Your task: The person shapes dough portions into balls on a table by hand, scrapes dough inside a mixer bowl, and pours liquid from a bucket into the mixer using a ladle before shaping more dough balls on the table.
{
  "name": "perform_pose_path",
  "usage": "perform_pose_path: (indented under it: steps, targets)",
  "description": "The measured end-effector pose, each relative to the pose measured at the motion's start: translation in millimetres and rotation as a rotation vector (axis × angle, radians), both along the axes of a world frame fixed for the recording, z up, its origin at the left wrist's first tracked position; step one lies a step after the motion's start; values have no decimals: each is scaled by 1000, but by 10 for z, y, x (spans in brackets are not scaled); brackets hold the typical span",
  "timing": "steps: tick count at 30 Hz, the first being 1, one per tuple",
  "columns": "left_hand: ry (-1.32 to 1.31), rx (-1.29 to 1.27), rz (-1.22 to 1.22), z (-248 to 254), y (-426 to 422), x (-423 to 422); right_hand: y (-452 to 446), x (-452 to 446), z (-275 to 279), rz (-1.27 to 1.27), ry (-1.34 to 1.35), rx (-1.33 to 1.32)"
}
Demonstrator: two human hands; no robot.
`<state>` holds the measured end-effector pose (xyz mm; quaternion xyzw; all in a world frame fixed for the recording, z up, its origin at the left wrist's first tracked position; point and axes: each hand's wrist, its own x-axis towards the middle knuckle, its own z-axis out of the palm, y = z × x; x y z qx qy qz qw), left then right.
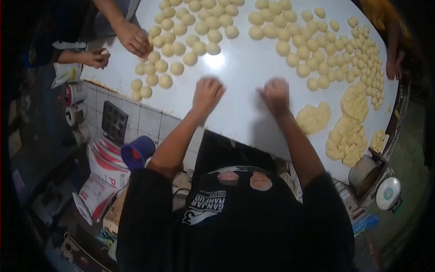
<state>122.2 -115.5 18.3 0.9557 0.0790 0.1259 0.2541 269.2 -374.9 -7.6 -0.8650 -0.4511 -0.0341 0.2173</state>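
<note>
On the white table (240,99), my left hand (208,94) rests with its fingers curled down; whatever lies under them is hidden. My right hand (275,94) is also curled, a little blurred, and its palm side cannot be seen. Round dough balls (190,58) lie beyond my left hand, and another group of dough balls (303,70) spreads beyond and to the right of my right hand. A flat dough piece (313,118) sits just right of my right forearm, with larger lumpy dough (348,138) beside it.
At the left, a co-worker's hand (134,40) touches the dough balls and another hand (96,59) holds a small piece. A person's hands (395,67) show at the far right. A metal pot (364,174) stands by the right edge; a purple bucket (138,152) is below left.
</note>
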Motion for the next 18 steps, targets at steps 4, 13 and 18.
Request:
perform_pose_path:
  steps: [4, 13, 18]
  targets:
    - [-37, -196, -18, -67, -504, -64, 177, -368, 17, -194, 225, 72]
    - [29, -190, -59, -270, -72, -297, 1341, 327, 1121, -404, 769, 174]
    - [36, -202, -139, -108, 449, -787, 1817, 318, 326, -416, 101, 247]
